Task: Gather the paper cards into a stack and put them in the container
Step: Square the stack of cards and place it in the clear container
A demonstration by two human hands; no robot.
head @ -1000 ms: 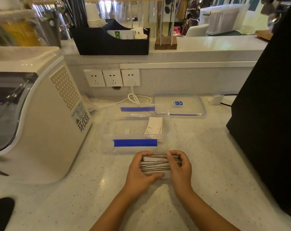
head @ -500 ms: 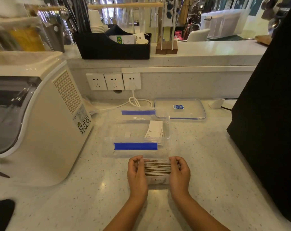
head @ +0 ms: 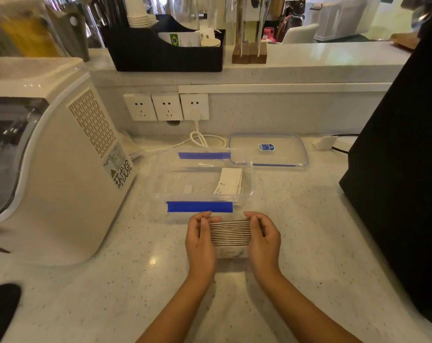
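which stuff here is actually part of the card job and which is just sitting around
Part of the job:
stack of paper cards
left hand
right hand
clear container, open
cards already inside

Just lying about:
container lid
white appliance
wall sockets
white cable
black organiser

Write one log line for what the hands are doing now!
left hand + right hand: squeezing card stack | container: open, few cards inside | lid: off

Bare forearms [head: 296,308], no sleeves; hands [head: 231,241] ungloved.
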